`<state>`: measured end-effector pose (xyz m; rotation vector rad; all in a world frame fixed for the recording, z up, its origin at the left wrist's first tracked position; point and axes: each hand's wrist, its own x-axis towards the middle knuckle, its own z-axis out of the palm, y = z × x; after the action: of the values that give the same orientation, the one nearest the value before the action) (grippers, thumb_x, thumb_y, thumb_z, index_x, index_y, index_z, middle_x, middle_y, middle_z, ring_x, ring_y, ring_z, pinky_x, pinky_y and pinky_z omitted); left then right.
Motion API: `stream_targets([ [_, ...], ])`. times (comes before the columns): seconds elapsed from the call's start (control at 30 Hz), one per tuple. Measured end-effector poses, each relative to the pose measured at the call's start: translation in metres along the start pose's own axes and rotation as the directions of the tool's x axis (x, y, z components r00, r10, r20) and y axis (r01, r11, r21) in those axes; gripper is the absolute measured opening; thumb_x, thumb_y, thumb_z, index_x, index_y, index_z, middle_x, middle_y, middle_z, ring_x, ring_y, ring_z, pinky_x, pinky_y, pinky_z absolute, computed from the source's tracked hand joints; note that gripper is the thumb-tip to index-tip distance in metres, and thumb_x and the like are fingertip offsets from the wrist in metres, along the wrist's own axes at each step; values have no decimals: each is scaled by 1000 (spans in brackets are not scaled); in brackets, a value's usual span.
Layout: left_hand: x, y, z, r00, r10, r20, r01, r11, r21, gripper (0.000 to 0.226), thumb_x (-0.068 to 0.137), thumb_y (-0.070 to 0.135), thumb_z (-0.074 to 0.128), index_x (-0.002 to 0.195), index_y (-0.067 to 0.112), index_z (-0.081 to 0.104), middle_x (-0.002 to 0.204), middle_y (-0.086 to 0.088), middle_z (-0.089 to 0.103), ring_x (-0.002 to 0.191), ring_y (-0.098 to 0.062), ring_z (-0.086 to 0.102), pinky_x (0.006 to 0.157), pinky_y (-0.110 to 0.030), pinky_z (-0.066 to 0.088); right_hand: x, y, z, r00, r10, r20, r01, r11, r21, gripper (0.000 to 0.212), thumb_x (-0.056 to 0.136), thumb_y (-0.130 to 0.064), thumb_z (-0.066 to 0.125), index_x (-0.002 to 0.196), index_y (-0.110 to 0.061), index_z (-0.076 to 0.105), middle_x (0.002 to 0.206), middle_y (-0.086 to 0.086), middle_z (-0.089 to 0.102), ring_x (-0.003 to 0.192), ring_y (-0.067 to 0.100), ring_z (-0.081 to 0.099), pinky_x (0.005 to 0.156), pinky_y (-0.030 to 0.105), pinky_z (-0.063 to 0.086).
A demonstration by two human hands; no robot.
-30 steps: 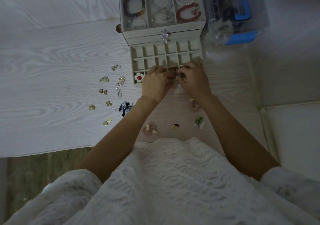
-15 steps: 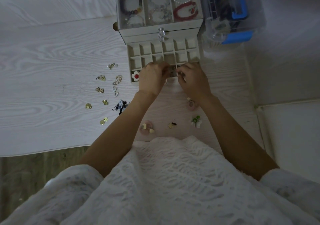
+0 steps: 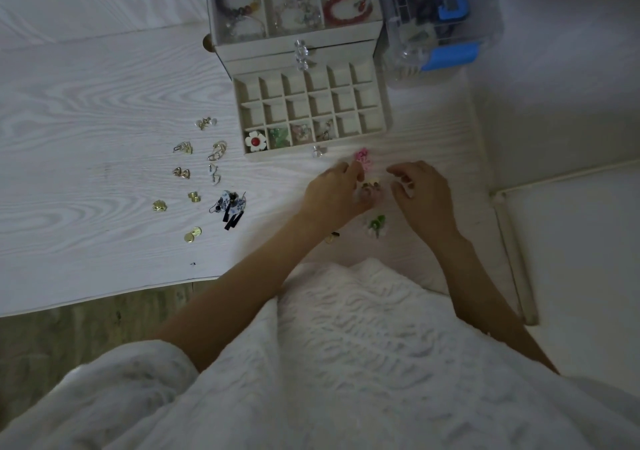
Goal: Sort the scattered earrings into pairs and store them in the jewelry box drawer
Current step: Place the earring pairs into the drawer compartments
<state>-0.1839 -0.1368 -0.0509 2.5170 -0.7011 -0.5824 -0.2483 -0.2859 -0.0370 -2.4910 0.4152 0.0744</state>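
Observation:
The jewelry box stands at the back with its gridded drawer pulled out. The drawer's front row holds a red-and-white flower earring, a green one, a pinkish one and a dangly one. My left hand and right hand hover over the table in front of the drawer. A pale earring lies between them at my left fingertips; whether I pinch it is unclear. A pink earring lies just beyond. My right hand's fingers are loosely curled and hold nothing.
Several gold earrings and a blue-and-white tasselled pair are scattered at the left. A green flower earring lies near my wrists. A clear plastic case with blue parts stands right of the box. The table edge runs at lower left.
Both hands have pulled back from the drawer's front row to the table in front of it. The dangly earring now shows in a front compartment.

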Motion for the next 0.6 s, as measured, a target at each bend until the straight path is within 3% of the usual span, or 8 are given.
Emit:
stream_targets([
  [0.17, 5, -2, 4, 999, -32, 1, 32, 999, 0, 30, 85, 33, 61, 104, 11, 54, 102, -11, 61, 87, -31, 60, 70, -35, 45, 5, -11, 14, 992, 49, 115, -50, 999, 3, 34, 82, -17, 66, 115, -10, 59, 109, 13, 60, 93, 26, 61, 81, 34, 47],
  [0.33, -3, -14, -7, 999, -26, 22, 27, 1000, -15, 22, 86, 21, 58, 105, 9, 57, 100, -14, 60, 85, -32, 59, 73, -35, 47, 10, -13, 18, 983, 100, 155, -97, 995, -26, 31, 77, -14, 69, 106, -10, 59, 105, 13, 61, 94, 28, 59, 81, 34, 44],
  [0.5, -11, -28, -16, 998, 65, 5, -65, 997, -47, 14, 86, 15, 59, 97, 7, 58, 96, -12, 63, 77, -21, 56, 70, -30, 43, 10, -9, 17, 986, 72, 153, -71, 997, -14, 18, 77, -13, 70, 92, -10, 61, 90, 10, 63, 85, 24, 59, 70, 27, 38],
  [0.6, -11, -30, -23, 997, 42, -67, -52, 986, -156, 13, 83, 16, 66, 94, 10, 61, 89, -6, 68, 70, -12, 56, 70, -26, 48, 12, -13, 13, 993, 90, 80, -99, 988, 121, 13, 78, -17, 72, 89, -11, 66, 85, 4, 68, 78, 15, 58, 71, 24, 42],
])
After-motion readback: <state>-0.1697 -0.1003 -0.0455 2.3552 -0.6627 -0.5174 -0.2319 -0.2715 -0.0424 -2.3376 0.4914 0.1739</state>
